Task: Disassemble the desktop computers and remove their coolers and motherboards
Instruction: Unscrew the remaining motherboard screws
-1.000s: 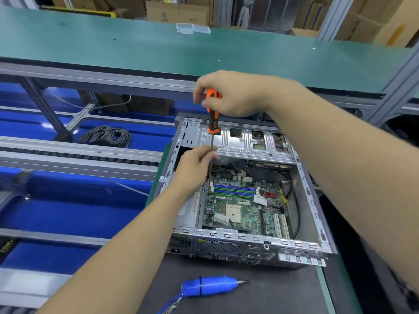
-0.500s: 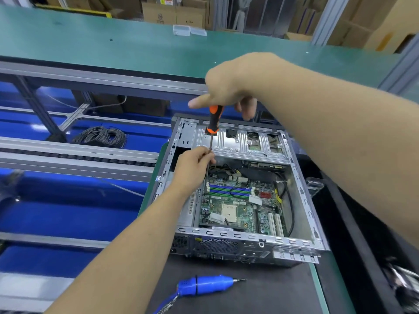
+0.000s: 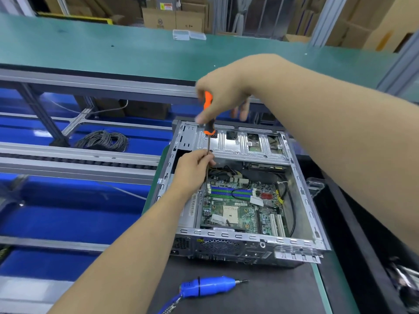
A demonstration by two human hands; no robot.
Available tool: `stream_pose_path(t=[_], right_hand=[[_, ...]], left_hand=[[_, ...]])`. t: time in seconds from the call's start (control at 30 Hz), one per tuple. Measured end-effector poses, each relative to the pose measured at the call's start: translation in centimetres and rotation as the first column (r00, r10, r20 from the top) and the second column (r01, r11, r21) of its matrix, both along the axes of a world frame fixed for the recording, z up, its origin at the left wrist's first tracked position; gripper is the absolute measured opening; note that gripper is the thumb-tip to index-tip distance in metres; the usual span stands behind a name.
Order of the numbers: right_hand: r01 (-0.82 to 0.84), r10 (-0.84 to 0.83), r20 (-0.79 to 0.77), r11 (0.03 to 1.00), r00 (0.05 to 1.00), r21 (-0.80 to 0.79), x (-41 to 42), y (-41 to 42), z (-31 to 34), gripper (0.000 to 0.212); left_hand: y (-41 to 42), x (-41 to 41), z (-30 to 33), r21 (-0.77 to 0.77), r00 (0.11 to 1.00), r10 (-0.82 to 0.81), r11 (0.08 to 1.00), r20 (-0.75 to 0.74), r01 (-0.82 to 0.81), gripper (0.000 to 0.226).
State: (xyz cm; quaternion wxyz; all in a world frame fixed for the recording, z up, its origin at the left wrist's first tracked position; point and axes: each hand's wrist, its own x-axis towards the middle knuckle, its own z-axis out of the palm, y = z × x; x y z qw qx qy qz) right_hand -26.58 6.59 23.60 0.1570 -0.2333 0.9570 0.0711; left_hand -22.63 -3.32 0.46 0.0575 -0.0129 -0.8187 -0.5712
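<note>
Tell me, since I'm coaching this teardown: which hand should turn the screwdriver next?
Right. The right hand already grips the orange handle of the screwdriver from above, while the left hand pinches its shaft low, steadying it over the motherboard.

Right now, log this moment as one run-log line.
right hand grips screwdriver | left hand steadies its shaft | motherboard in case

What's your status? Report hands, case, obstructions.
Right hand grips screwdriver handle; left hand pinches its shaft. Case open, motherboard in, cooler not seen. Cables near the tip.
</note>
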Motion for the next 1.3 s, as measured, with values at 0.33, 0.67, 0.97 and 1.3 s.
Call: stream_pose_path(t=[0.33,0.67,0.97,1.3], right_hand=[[-0.010,0.011,-0.101,1.000,0.995,0.007,-0.6,-0.2,-0.6,0.046],[-0.089,0.090,-0.089,0.996,0.992,0.011,-0.4,0.4,-0.6,0.023],[0.007,-0.005,0.039,0.999,0.999,-0.049,-0.5,0.7,-0.4,0.046],[-0.012,0.008,-0.115,0.999,0.993,-0.036,-0.9,0.3,-0.9,0.050]], left_hand=[[0.1,-0.2,-0.1,0.010,1.000,-0.013,1.000,-0.011,0.013,0.020],[0.1,-0.3,-0.3,0.016,1.000,0.002,1.000,-0.015,-0.002,0.020],[0.2,-0.4,-0.4,-0.024,0.999,-0.033,0.999,-0.034,0.032,0.016],[0.2,-0.3,-0.3,-0.039,0.999,-0.025,0.999,-0.045,0.023,0.025]])
